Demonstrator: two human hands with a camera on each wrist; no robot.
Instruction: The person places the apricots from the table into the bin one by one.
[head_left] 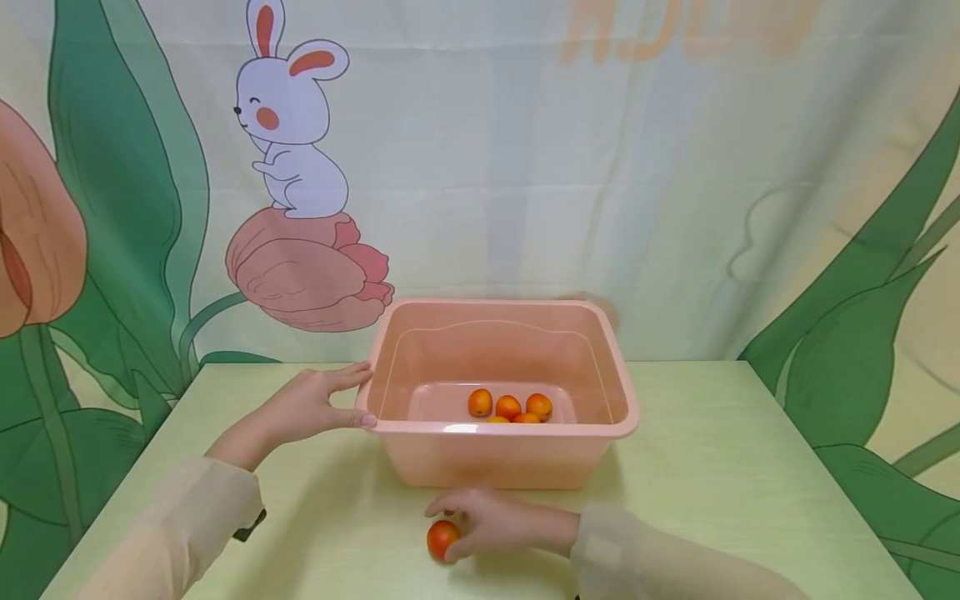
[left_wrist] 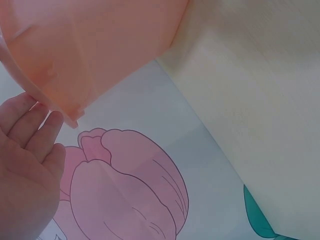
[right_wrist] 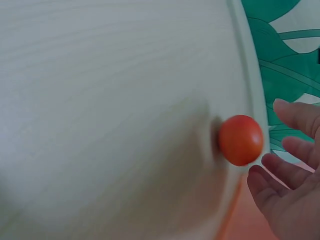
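A smooth, round red-orange fruit (head_left: 443, 541), tomato-like in the right wrist view, lies on the table in front of a pink plastic basin (head_left: 498, 460). My right hand (head_left: 495, 523) reaches around it from the right, fingers spread and slightly bent. The right wrist view shows a small gap between the fingertips (right_wrist: 256, 170) and the fruit (right_wrist: 241, 140). On the basin's left rim rest the thumb and fingers of my left hand (head_left: 303, 404), fairly straight. Several orange fruits (head_left: 508, 407) sit inside the basin, partly hidden by its front wall.
The pale green table (head_left: 712, 475) extends to both sides of the basin. Directly behind it hangs a printed cloth (head_left: 487, 167) with a rabbit, tulips and green leaves. A dark band (head_left: 251, 525) shows at the left sleeve.
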